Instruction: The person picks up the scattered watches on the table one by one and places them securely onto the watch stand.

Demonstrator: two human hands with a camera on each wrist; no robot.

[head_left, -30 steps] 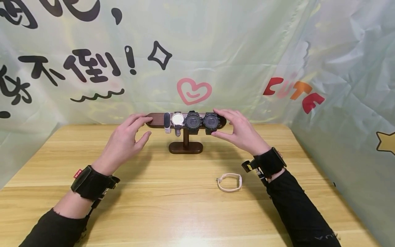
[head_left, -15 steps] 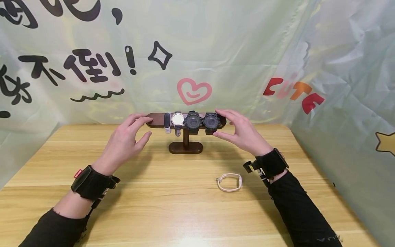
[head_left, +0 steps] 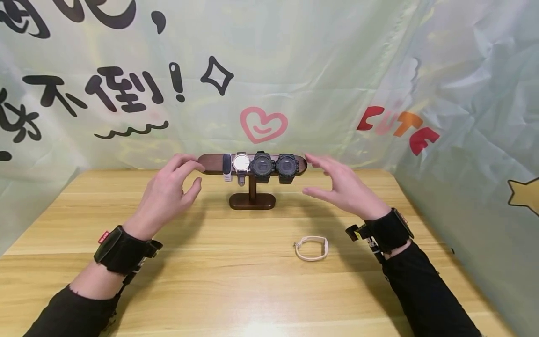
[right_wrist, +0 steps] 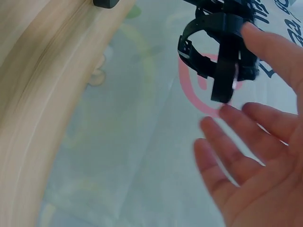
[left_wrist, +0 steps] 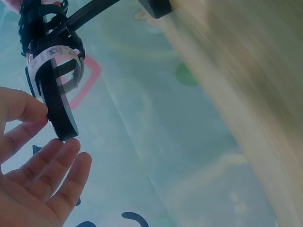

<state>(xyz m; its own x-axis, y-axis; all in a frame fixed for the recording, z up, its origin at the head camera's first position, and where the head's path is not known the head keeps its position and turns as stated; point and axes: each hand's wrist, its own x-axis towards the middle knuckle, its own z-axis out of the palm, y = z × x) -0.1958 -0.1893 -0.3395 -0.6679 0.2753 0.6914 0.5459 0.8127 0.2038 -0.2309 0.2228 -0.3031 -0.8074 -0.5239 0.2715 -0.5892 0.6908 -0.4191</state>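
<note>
A dark wooden watch stand [head_left: 252, 201] stands at the back of the table, its bar carrying a white-strapped fitness band [head_left: 227, 167], a silver watch [head_left: 242, 163] and two black digital watches [head_left: 287, 165]. My left hand [head_left: 166, 196] touches the bar's left end with its fingertips, the thumb held away; the left wrist view has those fingertips around the bar end [left_wrist: 64, 125]. At the other end, my right hand [head_left: 347, 187] is spread, fingers beside the bar tip. In the right wrist view nothing lies in its grasp; whether a fingertip touches the bar is unclear.
A pale pink wristband [head_left: 311, 248] lies looped on the wooden table [head_left: 236, 271], in front of the stand and to its right. A printed cloth backdrop [head_left: 328, 70] hangs behind the table and along its right side.
My right hand has drawn back to the right, away from the rightmost black watch. The left hand stays at the bar's left end; the watches and wristband keep their places.
</note>
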